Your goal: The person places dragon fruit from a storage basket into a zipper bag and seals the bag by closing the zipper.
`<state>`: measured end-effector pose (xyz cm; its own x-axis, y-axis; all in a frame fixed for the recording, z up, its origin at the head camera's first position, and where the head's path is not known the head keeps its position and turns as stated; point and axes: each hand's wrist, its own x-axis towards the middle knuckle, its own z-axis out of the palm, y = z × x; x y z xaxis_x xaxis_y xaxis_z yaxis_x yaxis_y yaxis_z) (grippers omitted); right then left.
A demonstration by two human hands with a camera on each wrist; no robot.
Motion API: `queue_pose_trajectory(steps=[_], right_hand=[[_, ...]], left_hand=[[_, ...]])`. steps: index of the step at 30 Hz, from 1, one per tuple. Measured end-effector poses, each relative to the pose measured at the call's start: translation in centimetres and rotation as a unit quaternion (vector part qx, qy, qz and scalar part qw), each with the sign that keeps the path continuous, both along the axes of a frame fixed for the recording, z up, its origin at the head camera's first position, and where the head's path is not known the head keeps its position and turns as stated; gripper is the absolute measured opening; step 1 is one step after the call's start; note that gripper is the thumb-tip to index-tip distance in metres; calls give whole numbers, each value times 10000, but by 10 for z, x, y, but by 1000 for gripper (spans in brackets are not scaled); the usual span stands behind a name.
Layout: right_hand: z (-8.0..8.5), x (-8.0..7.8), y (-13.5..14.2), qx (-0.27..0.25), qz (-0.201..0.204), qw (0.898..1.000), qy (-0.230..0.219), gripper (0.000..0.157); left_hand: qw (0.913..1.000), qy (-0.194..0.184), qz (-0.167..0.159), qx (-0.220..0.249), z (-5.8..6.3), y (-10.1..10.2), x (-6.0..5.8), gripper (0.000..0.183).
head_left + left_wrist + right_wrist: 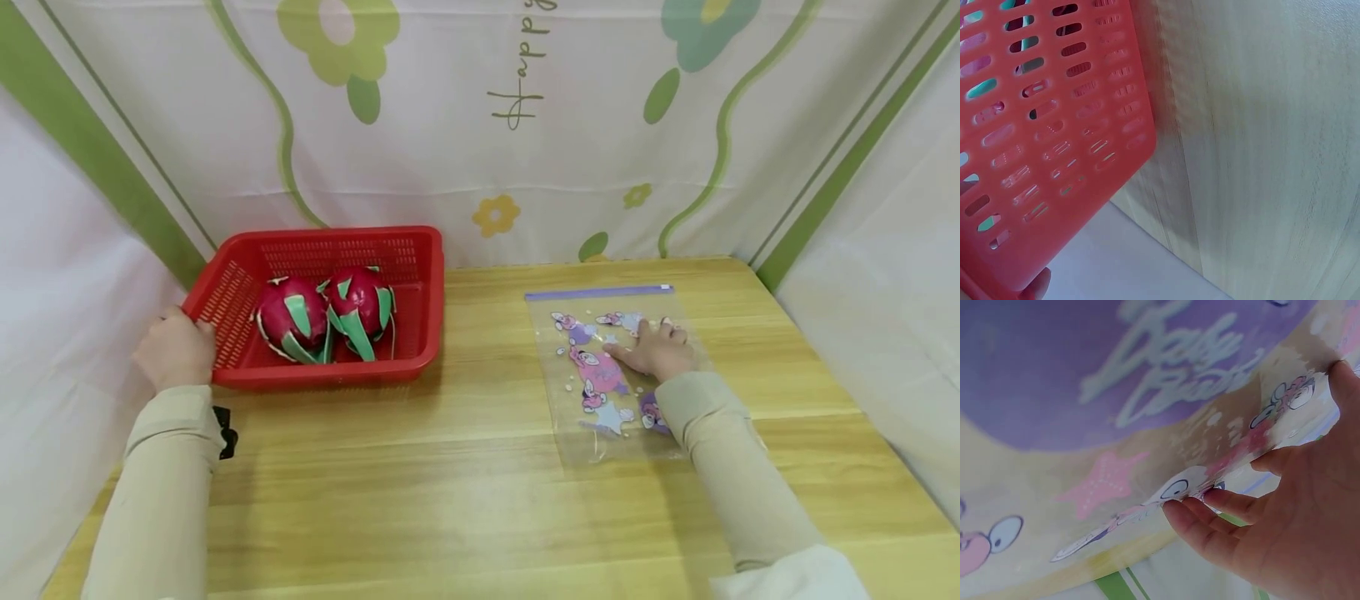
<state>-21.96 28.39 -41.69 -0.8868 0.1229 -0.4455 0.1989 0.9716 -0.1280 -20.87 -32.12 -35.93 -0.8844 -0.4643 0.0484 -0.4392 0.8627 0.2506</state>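
Observation:
At the left, my left hand (176, 348) grips the side rim of a red plastic basket (322, 375). Two dragon fruits (294, 315), red with green scales, lie side by side inside it. The left wrist view looks at the slotted basket wall (1060, 125), where a fingertip (1038, 284) shows at the rim. My right hand (660, 348) rests with spread fingers on a clear zip bag (555, 417) printed with pink and purple cartoons. The bag lies flat, its purple slider strip at the far end. In the right wrist view, fingertips (1175, 509) touch the printed film.
A wooden table (465, 500) carries both the basket and the bag. Behind it hangs a white cloth (450, 150) with printed flowers, and white cloth also closes off the left and right sides. A black strap piece (225, 433) shows at the left wrist.

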Motion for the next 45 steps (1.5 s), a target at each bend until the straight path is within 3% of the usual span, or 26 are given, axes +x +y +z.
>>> queue_pose_trajectory(steps=[11,20,24,28,31,36,45], right_hand=[[1,2,-2,-67,401,9992,37,96],[-7,-7,8,-597,497,9965,294,105],[-7,-8,9,-580,405,9956,617,102],[-3,-6,-2,-302,48,9955,895,95],[0,-5,-14,-69,-355,9965,750,89],[1,0,-25,82,-890,9960,61,90],[-1,0,-12,-733,-767,9941,-231,98]], left_hand=[[9998,205,6,-80,-1,-4,3,44],[9998,158,0,-149,0,-3,5,44],[9997,161,-12,-184,-2,-2,4,44],[9998,123,-31,-171,-3,-3,3,44],[9999,64,-44,-141,-5,-3,2,44],[9999,11,-55,-123,-6,-2,1,46],[9998,165,-41,-36,-5,-2,-2,44]])
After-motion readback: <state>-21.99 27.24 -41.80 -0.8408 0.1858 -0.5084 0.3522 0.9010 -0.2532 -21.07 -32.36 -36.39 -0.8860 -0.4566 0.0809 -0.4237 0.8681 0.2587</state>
